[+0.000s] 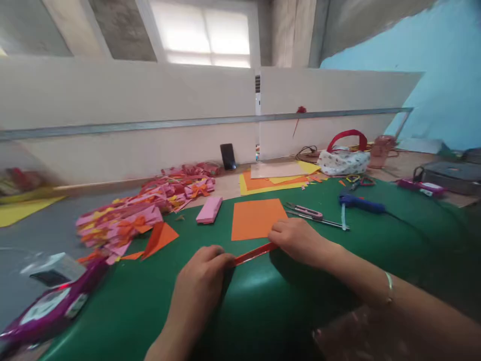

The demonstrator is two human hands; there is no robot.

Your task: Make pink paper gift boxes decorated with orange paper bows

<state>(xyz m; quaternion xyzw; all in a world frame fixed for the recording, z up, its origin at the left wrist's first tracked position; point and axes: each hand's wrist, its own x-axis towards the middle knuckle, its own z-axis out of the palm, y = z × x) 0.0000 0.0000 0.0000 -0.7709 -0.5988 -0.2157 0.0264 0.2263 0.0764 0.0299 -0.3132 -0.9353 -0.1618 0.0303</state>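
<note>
A narrow folded orange paper strip [254, 254] is stretched between my two hands, low over the green mat [255, 306]. My left hand [205, 276] pinches its left end, thumb and fingers closed. At the other end, my right hand [295, 239] has its fingers closed on the strip, near the lower right corner of a square orange paper sheet [255, 218]. Just behind my right hand lie a pink-handled craft knife [306, 211] and a thin metal rod [326, 221]. A pink folded paper stack [209, 209] rests left of the sheet.
Pink, orange and yellow paper pieces [150, 205] are heaped at the left, beside a purple power strip [56, 306]. A blue glue gun [363, 204] with a cord lies at the right. Farther back are a phone [227, 156], stacked paper sheets [270, 188] and a red-handled basket [343, 163].
</note>
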